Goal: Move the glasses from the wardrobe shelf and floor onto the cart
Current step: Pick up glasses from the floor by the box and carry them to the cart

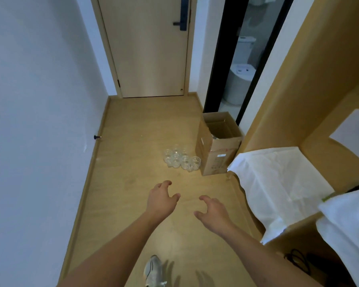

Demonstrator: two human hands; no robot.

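A: Bounded left by white wall (pixel 39 100), right by wardrobe (pixel 298 100); closed door (pixel 151 48) at far end. Bare strip of wood floor (pixel 133 131) between.

B: Hard to make out: exact count of glasses (pixel 181 159), clear and clustered. Cardboard box (pixel 218 148) contents dim. Shoe (pixel 153 270) cut off at bottom edge.

A: Glasses on floor, just beside box, ahead of both hands and apart.

B: Left hand (pixel 162 200) and right hand (pixel 214 211) loosely curled, grasping nothing. White sheet (pixel 278 183) draped over shelf at right.
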